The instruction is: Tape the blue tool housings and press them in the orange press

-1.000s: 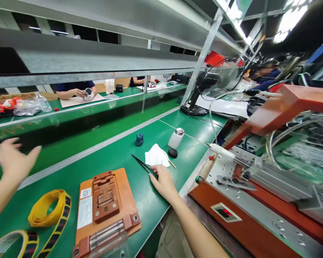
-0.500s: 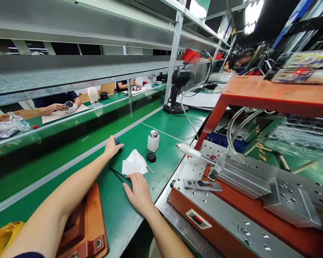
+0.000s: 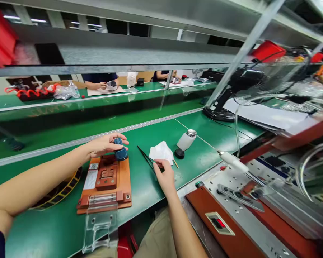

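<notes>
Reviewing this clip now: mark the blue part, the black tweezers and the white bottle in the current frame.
Blue part (image 3: pixel 121 154): head view, on its lower rounded section.
Black tweezers (image 3: pixel 143 153): head view, on the arms near the tips.
White bottle (image 3: pixel 185 142): head view, on its body below the metal cap.

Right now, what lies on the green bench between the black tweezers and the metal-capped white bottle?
The head view shows a white wipe between tweezers and bottle, with a round black cap beside the bottle's base.
</notes>
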The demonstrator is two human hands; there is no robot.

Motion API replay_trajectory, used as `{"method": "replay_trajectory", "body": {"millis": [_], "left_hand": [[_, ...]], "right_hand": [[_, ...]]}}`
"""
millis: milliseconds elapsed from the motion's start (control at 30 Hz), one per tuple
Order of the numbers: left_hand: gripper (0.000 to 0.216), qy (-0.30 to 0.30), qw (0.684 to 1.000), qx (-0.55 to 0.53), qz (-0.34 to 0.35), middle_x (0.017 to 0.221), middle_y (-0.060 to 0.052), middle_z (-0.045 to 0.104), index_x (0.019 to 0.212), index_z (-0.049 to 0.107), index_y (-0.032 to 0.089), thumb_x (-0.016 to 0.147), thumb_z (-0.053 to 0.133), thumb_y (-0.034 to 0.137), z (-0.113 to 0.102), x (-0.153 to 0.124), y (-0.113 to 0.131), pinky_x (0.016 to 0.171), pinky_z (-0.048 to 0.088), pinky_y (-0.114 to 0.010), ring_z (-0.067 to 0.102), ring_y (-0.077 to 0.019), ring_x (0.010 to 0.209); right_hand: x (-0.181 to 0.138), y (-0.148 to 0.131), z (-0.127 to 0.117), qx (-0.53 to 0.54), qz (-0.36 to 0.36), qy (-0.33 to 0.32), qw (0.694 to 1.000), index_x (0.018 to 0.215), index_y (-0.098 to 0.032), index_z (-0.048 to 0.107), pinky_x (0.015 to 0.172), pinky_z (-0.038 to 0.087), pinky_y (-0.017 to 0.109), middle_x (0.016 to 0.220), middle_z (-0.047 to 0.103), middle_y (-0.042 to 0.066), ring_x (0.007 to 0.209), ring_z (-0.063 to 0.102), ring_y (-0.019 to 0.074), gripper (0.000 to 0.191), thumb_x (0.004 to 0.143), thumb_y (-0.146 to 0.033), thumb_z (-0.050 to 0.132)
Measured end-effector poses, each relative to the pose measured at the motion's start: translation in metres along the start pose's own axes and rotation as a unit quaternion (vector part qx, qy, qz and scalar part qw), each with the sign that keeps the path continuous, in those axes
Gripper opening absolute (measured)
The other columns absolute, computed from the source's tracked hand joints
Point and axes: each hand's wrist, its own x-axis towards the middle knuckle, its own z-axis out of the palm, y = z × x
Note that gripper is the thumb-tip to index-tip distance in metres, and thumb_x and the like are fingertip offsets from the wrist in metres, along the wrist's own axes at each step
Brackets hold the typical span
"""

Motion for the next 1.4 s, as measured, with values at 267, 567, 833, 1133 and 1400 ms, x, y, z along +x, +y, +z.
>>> {"method": "replay_trajectory", "body": {"millis": [267,567,833,1133,1400], "left_hand": [[0.077,-0.052,0.999,-0.003,-0.010,0.133,-0.013,0.063,0.138,0.049,0.024,0.072,0.089,0.033,-0.013,-0.043,-0.014,0.091,0.056,-0.038,0.067,-0.0290,0.114],[0.063,0.174,0.977,0.113,0.055,0.135,-0.012,0.062,0.126,0.064,0.023,0.072,0.083,0.049,-0.034,-0.114,-0.045,0.098,0.055,-0.041,0.064,-0.0314,0.116],[0.027,-0.013,0.966,0.250,-0.066,0.115,-0.002,0.069,0.117,0.071,0.037,0.094,0.062,0.049,0.002,-0.222,-0.086,0.091,0.054,-0.033,0.065,-0.0248,0.101],[0.046,-0.111,0.982,-0.113,-0.106,0.116,-0.011,0.068,0.122,0.068,0.026,0.083,0.080,0.048,0.045,-0.226,-0.143,0.091,0.055,-0.035,0.067,-0.0255,0.104],[0.066,0.044,0.964,-0.263,-0.003,0.131,-0.018,0.064,0.147,0.046,0.027,0.090,0.074,0.042,0.032,-0.188,-0.061,0.071,0.060,-0.029,0.069,-0.0285,0.108]], "right_hand": [[0.027,-0.127,0.045,0.082,-0.258,-0.299,0.915,0.157,-0.026,0.031,0.121,0.036,0.049,0.158,0.037,0.012,0.149,0.033,0.0287,0.090,0.081,-0.033,0.078],[0.042,-0.127,0.092,-0.007,-0.146,-0.401,0.904,0.140,-0.016,0.047,0.116,0.037,0.049,0.134,0.043,0.015,0.134,0.043,0.0301,0.085,0.065,-0.030,0.083],[0.034,-0.121,0.101,-0.056,-0.184,-0.476,0.858,0.146,-0.023,0.048,0.116,0.033,0.057,0.145,0.045,0.015,0.138,0.037,0.0351,0.095,0.065,-0.051,0.089],[0.021,-0.061,0.053,-0.110,-0.047,-0.133,0.984,0.117,-0.017,0.069,0.105,0.043,0.048,0.118,0.067,0.015,0.116,0.056,0.0293,0.037,0.099,-0.042,0.049],[-0.010,-0.001,0.019,-0.321,-0.028,-0.065,0.944,0.118,-0.016,0.066,0.084,0.044,0.042,0.107,0.065,0.015,0.099,0.056,0.0309,0.036,0.096,-0.039,0.050]]}}
